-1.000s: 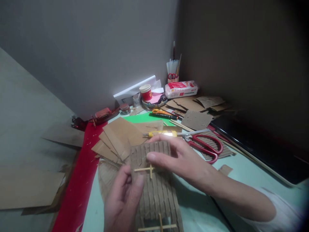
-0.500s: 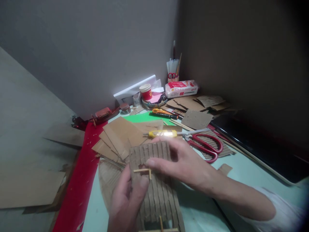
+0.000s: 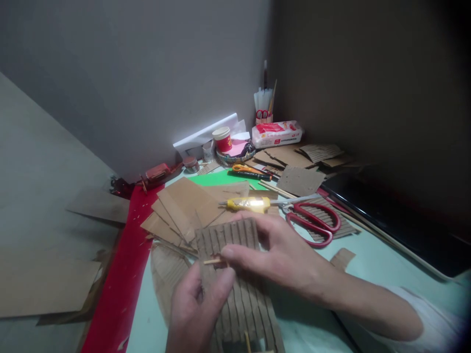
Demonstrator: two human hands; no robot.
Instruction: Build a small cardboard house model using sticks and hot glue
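A strip of corrugated cardboard [image 3: 245,299] with exposed ridges is held between both hands, tilted toward me. My left hand [image 3: 200,299] grips its left edge, thumb pressed on the face. From the right, my right hand [image 3: 274,250] wraps behind the upper part with its thumb on the front. Under the thumbs lies a small wooden stick [image 3: 212,262] beside a small cut-out in the cardboard; the thumbs partly cover it. Near the bottom edge of the picture, another thin stick [image 3: 247,340] crosses a second opening.
Beyond the hands lie a yellow glue gun [image 3: 248,204], red-handled scissors [image 3: 312,223] and flat cardboard pieces [image 3: 187,201]. A black-screened device [image 3: 390,220] rests at right. Farther back stand a red paper cup [image 3: 222,140] and a tissue pack [image 3: 277,134].
My left thumb has slid up and right, now covering the short upright stick. My right thumb has shifted slightly left and down onto the end of the crosswise stick.
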